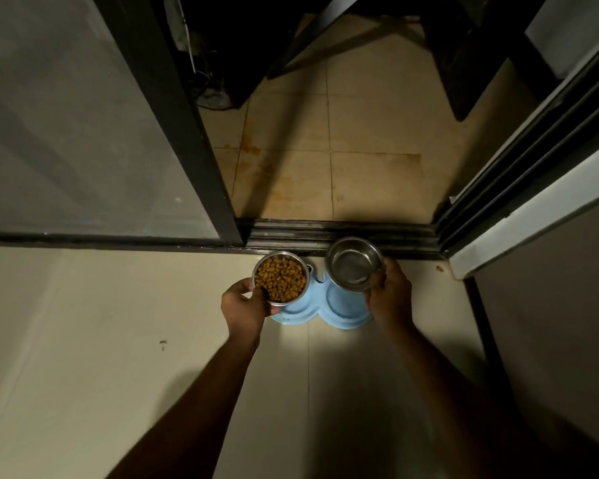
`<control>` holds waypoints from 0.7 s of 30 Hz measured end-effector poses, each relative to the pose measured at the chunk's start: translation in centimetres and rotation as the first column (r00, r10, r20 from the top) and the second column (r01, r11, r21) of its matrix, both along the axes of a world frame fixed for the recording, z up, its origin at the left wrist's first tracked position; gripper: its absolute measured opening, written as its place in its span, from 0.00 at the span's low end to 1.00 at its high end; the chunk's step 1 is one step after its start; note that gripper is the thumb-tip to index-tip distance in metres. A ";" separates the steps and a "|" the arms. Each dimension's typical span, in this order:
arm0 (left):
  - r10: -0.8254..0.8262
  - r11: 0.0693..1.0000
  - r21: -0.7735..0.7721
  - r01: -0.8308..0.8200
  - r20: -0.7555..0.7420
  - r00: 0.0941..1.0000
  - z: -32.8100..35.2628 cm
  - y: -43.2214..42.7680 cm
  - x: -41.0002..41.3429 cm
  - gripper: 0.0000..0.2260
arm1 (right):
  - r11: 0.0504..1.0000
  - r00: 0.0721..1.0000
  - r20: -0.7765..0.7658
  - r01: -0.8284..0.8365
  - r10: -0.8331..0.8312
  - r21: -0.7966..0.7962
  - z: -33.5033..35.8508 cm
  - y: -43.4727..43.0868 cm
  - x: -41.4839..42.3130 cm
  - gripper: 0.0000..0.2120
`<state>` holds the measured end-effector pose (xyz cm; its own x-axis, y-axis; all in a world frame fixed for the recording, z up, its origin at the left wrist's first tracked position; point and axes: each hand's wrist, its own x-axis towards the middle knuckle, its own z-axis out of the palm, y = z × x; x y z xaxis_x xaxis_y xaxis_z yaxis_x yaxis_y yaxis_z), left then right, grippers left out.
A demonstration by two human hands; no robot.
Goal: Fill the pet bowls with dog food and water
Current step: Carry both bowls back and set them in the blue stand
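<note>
Kibble bowl (281,278) gripped in the left hand (244,307), water bowl (353,264), seemingly filled, in the right hand (391,299); both only need seating in the blue stand (339,311) below.

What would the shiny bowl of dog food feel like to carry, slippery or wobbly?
The food bowl looks like smooth, shiny metal, so probably stiff and a bit slippery. Its kibble is loose and piled near the rim, so tilting would likely spill some. The left hand grips only one edge, so it may feel lopsided.
</note>
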<state>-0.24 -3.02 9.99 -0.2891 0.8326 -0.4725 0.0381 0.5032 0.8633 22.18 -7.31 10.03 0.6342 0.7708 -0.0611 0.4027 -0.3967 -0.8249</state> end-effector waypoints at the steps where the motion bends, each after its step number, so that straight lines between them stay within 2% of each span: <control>1: -0.002 1.000 -0.011 0.002 0.008 1.000 -0.9 0.1 0.1 0.05 | 1.000 1.000 0.005 0.008 -0.008 -0.004 -1.3 0.0 0.2 0.22; 9: 0.011 0.996 -0.092 -0.007 0.049 0.999 -6.8 0.4 0.3 0.07 | 0.999 1.000 0.021 0.011 -0.010 -0.032 -7.3 -0.3 0.0 0.23; 12: 0.005 0.997 -0.082 0.000 0.062 0.998 -7.4 0.1 0.3 0.04 | 0.998 0.999 0.041 0.015 -0.012 -0.060 -8.2 -0.7 -0.1 0.23; 16: -0.005 0.999 -0.053 0.008 0.046 0.999 -7.6 0.3 0.4 0.07 | 0.997 0.999 0.029 -0.010 0.012 -0.081 -9.4 -1.1 -0.2 0.26; 21: -0.030 0.999 -0.016 0.030 0.006 1.000 -8.3 0.3 0.4 0.06 | 0.996 0.999 0.042 0.007 -0.003 -0.091 -9.9 -1.7 -0.1 0.21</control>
<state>0.16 -2.75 1.69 -0.2610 0.8330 -0.4878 0.0483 0.5159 0.8553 22.04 -9.04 0.14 0.6413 0.7601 -0.1045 0.4341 -0.4718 -0.7675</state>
